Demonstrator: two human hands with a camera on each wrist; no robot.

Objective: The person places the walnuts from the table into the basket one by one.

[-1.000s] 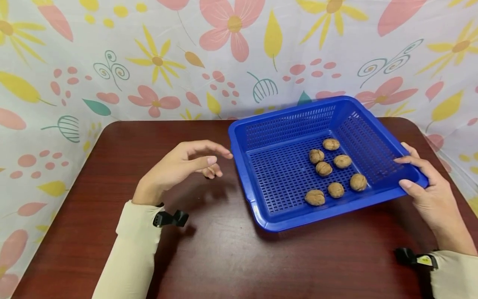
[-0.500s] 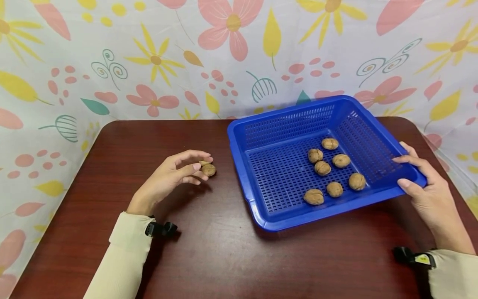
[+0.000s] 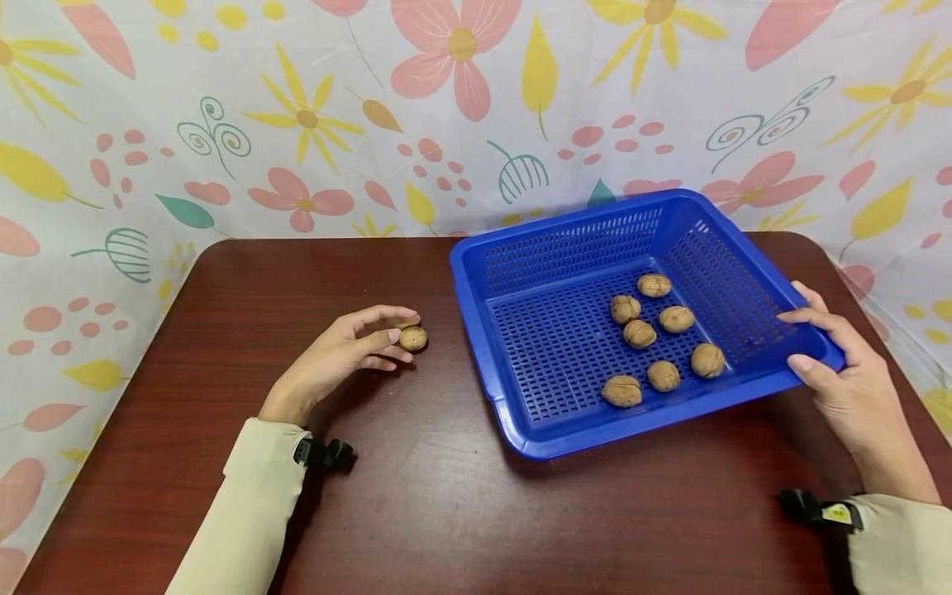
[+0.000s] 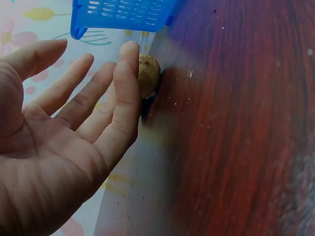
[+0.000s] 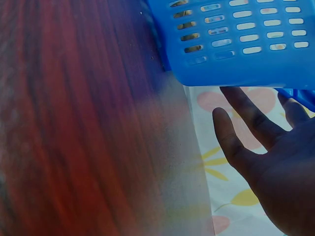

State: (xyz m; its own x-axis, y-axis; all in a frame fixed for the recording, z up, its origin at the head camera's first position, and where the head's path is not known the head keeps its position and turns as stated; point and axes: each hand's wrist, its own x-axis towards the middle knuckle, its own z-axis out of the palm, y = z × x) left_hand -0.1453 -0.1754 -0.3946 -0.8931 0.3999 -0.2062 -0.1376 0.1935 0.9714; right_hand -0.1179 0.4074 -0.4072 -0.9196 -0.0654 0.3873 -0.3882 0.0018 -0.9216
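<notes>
In the head view, my left hand (image 3: 338, 351) reaches around a walnut (image 3: 413, 338) on the table left of the basket. Its thumb and fingers are spread around the nut, which the thumb partly covers. From the left wrist, the fingers (image 4: 127, 98) look loosely extended, with the walnut (image 4: 149, 76) on the table beyond one of them. A blue plastic basket (image 3: 587, 435) with slotted walls holds several walnuts (image 3: 639, 334) toward its right side. My right hand (image 3: 855, 384) holds the basket's near right corner, fingers over the rim and thumb at its front edge.
Both hands work over a dark reddish-brown wooden table (image 3: 446, 504) with rounded back corners. A white cloth (image 3: 312, 83) printed with flowers and leaves hangs behind it and at the sides. Small crumbs lie on the tabletop near the left hand.
My left hand has moved left and down from beside the basket's rim to the walnut, which has come into sight. The right hand stays at the basket's corner.
</notes>
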